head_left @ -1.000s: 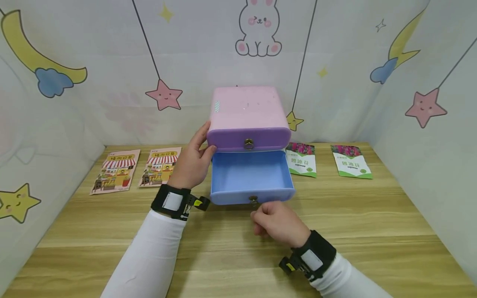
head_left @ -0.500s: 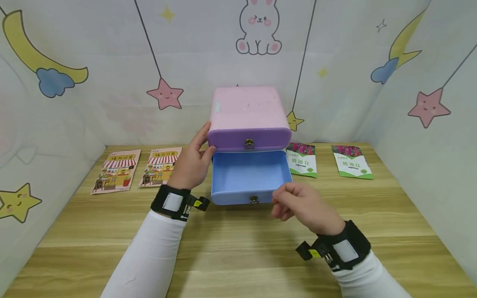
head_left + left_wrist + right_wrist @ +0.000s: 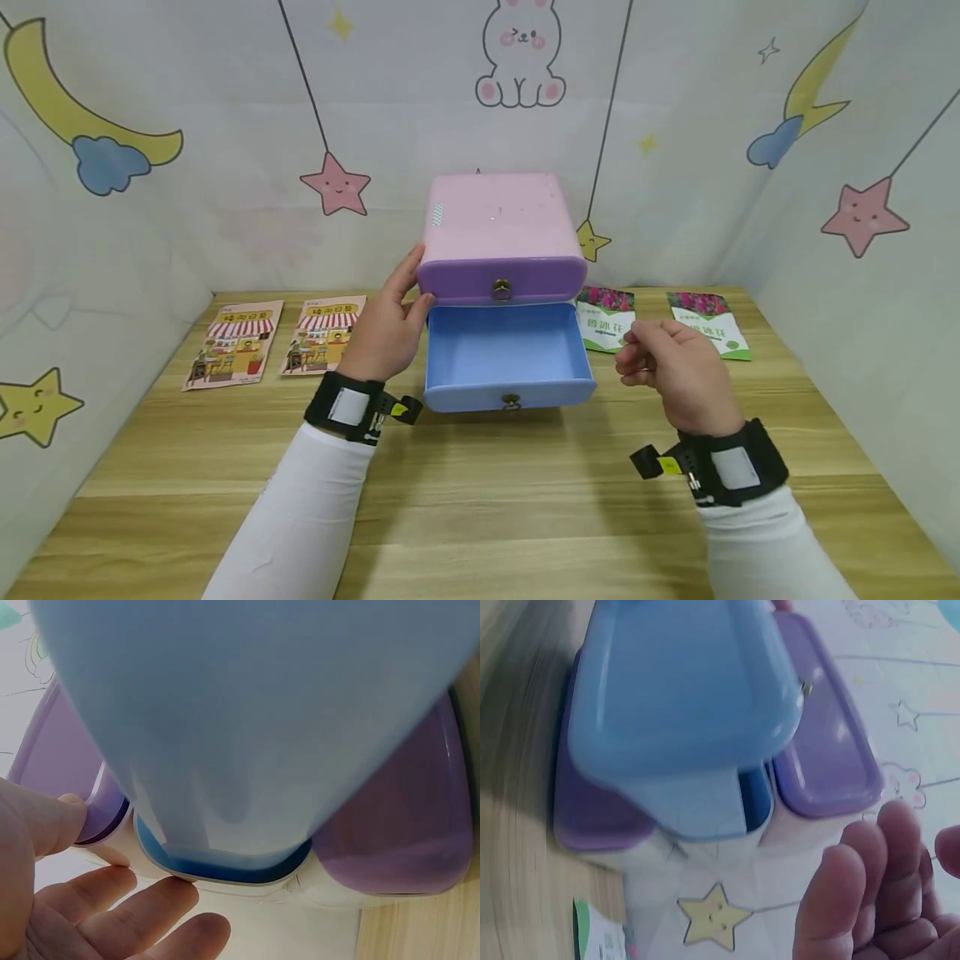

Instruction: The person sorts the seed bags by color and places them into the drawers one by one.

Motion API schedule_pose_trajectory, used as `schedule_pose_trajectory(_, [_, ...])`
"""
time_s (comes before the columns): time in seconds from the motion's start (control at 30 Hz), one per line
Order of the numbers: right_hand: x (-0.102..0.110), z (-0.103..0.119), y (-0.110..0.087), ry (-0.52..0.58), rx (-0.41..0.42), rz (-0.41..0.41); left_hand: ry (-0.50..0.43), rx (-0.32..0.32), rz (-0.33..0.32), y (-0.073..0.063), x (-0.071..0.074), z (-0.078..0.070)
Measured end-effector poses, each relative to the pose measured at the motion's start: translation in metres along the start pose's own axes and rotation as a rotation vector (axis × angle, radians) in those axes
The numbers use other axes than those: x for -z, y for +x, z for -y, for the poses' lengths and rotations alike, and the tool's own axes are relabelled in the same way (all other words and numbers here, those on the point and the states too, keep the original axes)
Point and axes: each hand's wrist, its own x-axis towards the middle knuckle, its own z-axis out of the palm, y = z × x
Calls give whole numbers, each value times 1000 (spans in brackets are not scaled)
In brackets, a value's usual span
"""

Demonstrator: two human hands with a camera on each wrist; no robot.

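Observation:
A small pink drawer cabinet (image 3: 498, 212) stands at the back of the table. Its purple top drawer (image 3: 457, 282) is closed, while the blue middle drawer (image 3: 465, 398) is pulled out and looks bare inside. In the left wrist view a purple bottom drawer (image 3: 409, 825) shows as well. My left hand (image 3: 382, 329) rests against the cabinet's left side, thumb touching the top drawer's front edge, fingers stretched along the side. My right hand (image 3: 686, 371) hovers right of the blue drawer with loosely bent fingers, holding nothing. It partly covers two green-and-white flower packets (image 3: 597, 333).
Two pink packets with a striped awning print, an outer one (image 3: 240, 346) and an inner one (image 3: 318, 333), lie left of the cabinet; my left hand overlaps the inner one. A printed cloth wall (image 3: 405, 108) encloses the wooden table (image 3: 465, 500) behind and at both sides.
My right hand has left the blue drawer's ring handle and moved right and away from me, toward the flower packets. My left hand, the cabinet and the drawer have stayed put.

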Motion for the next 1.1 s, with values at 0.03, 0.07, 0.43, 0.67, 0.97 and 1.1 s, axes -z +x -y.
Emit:
schedule_pose_trajectory(0.03, [2, -2, 2, -10, 0, -28, 0, -1, -2, 0, 0, 0])
schedule_pose_trajectory(0.07, [4, -3, 4, -29, -3, -56, 0, -1, -4, 0, -1, 0])
schedule_pose_trajectory(0.43, [22, -19, 46, -623, -197, -167, 10, -1, -15, 1, -2, -2])
schedule_pose_trajectory(0.67, [29, -22, 75, -807, -272, -43, 31, 1, -13, 1, -2, -2])
schedule_pose_trajectory(0.97, [34, -35, 109, -1020, -304, 56, 125, -28, -70, 3, -7, 0])
schedule_pose_trajectory(1.1, [36, -43, 122, -1106, -308, 68, 130, -24, -67, 3, -8, 0])
